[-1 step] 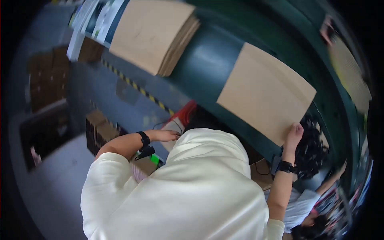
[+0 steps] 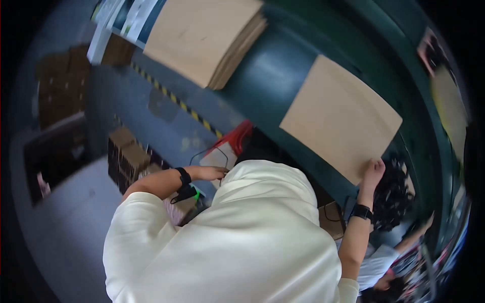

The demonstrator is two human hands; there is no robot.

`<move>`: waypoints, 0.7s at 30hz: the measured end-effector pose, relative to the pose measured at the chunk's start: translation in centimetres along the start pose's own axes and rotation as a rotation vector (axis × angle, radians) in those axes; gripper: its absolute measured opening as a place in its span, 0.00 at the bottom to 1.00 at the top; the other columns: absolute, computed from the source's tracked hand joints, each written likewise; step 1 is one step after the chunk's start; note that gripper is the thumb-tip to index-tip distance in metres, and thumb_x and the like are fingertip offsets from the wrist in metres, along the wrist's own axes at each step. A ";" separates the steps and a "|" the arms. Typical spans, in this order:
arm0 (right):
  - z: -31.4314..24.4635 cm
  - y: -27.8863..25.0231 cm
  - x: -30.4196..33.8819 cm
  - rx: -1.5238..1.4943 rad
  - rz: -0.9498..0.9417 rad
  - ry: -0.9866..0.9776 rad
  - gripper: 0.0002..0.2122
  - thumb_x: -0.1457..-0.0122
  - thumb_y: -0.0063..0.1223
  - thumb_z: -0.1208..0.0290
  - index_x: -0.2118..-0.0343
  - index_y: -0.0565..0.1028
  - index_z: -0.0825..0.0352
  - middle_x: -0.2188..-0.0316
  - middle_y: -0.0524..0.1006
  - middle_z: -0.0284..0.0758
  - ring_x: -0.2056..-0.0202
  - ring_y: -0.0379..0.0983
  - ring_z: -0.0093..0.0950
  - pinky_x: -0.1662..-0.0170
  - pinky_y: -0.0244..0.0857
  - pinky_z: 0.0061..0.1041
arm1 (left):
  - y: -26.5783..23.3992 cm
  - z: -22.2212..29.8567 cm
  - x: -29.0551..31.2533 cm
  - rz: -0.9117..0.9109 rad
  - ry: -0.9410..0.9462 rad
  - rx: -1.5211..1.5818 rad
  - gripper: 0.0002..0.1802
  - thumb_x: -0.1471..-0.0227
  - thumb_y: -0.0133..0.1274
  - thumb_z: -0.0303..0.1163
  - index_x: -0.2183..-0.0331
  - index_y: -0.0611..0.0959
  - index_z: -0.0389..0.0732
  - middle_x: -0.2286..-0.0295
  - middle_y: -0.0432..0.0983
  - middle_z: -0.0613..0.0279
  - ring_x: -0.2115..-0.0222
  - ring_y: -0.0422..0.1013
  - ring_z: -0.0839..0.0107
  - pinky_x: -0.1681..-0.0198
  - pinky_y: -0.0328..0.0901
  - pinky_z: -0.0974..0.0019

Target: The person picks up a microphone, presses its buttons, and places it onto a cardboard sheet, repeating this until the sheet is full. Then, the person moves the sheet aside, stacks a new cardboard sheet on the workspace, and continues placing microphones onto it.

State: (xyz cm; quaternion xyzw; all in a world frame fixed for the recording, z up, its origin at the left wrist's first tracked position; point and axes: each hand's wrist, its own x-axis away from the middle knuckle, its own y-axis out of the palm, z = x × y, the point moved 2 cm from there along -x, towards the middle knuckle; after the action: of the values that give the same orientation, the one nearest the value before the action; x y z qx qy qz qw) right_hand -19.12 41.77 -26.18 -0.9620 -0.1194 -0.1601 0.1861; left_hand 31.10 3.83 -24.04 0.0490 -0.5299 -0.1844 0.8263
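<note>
My right hand [image 2: 373, 169] pinches the near corner of a flat brown cardboard sheet [image 2: 338, 121] that lies on the dark green table [image 2: 273, 70]. My left hand [image 2: 209, 173] reaches toward a white and red thing [image 2: 227, 149] at the table's near edge. Its fingertips are hidden behind my cream hood [image 2: 257, 187], so what it holds cannot be seen. Both wrists carry a black band. A thick stack of the same cardboard sheets [image 2: 202, 35] rests on the table at the upper left.
Brown cartons [image 2: 126, 151] stand on the grey floor to my left, beside a yellow and black striped line [image 2: 174, 98]. A dark open crate [image 2: 55, 151] sits further left. Another person with dark hair [image 2: 396, 194] is close at my right.
</note>
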 end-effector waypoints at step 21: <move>14.3 23.6 19.9 0.489 -1.297 -0.150 0.12 0.41 0.52 0.77 0.54 0.69 0.67 0.61 0.75 0.43 0.59 0.76 0.35 0.56 0.70 0.32 | 34.3 -16.3 4.0 -0.087 -0.592 0.324 0.22 0.42 0.46 0.43 0.50 0.78 0.45 0.59 0.78 0.53 0.59 0.74 0.57 0.55 0.67 0.55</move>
State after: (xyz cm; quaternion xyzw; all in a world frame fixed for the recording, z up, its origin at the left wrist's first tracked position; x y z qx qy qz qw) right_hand 9.75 29.51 -39.32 -0.6355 -0.7150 -0.1404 0.2553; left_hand 55.79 32.34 -18.17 0.1464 -0.7666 -0.1390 0.6096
